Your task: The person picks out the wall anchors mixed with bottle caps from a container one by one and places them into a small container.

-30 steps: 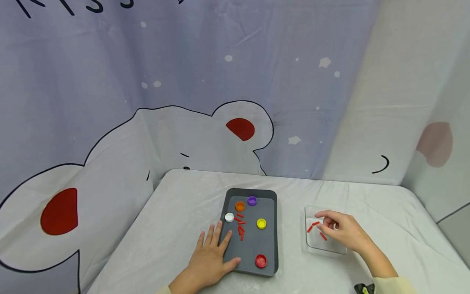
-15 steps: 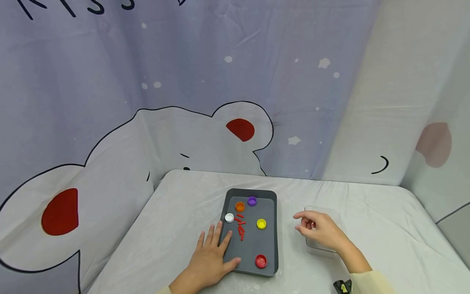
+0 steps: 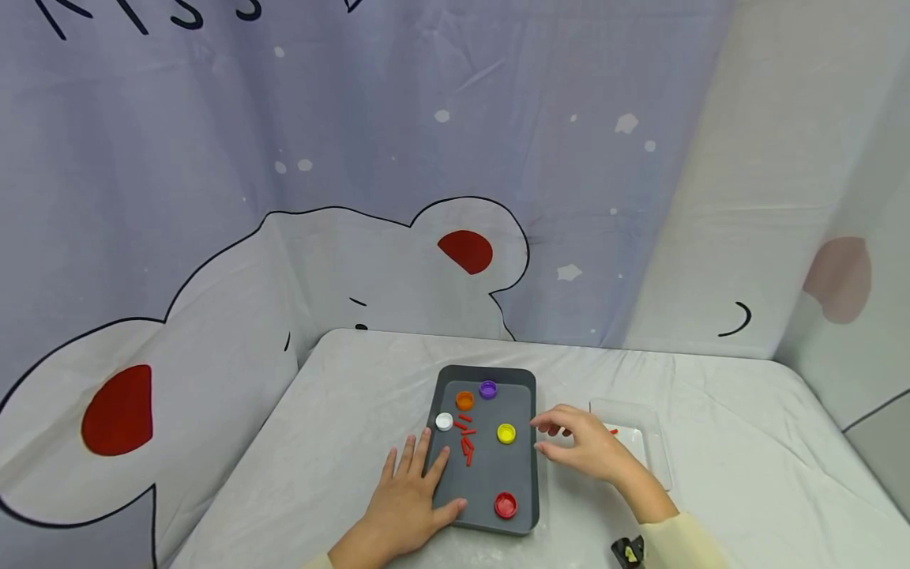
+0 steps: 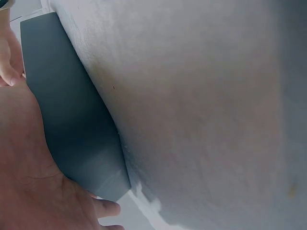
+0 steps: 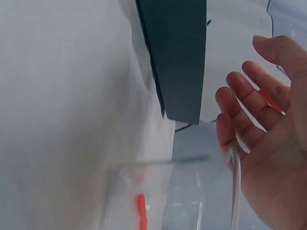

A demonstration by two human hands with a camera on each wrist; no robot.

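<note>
My left hand (image 3: pixel 407 504) lies with spread fingers across the left rim of a grey tray (image 3: pixel 517 474). Several short red sticks (image 3: pixel 468 444) lie loose in the tray, left of its middle. Around them are small round caps: orange (image 3: pixel 464 401), purple (image 3: pixel 487 389), white (image 3: pixel 444 421), yellow (image 3: pixel 506 433) and red (image 3: pixel 505 505). My right hand (image 3: pixel 584 444) hovers by the tray's right rim, thumb and relaxed fingers apart, with nothing seen between them. Behind it a clear box (image 3: pixel 661 454) is partly hidden, a red stick (image 5: pixel 142 211) inside.
A white cloth (image 3: pixel 341 419) covers the table beneath the tray and box. Printed fabric (image 3: pixel 355 158) hangs along the back and sides. The tray's side wall (image 5: pixel 180 62) stands up from the cloth.
My right hand has moved left from over the clear box to the tray's right rim. My left hand and the things in the tray have stayed put.
</note>
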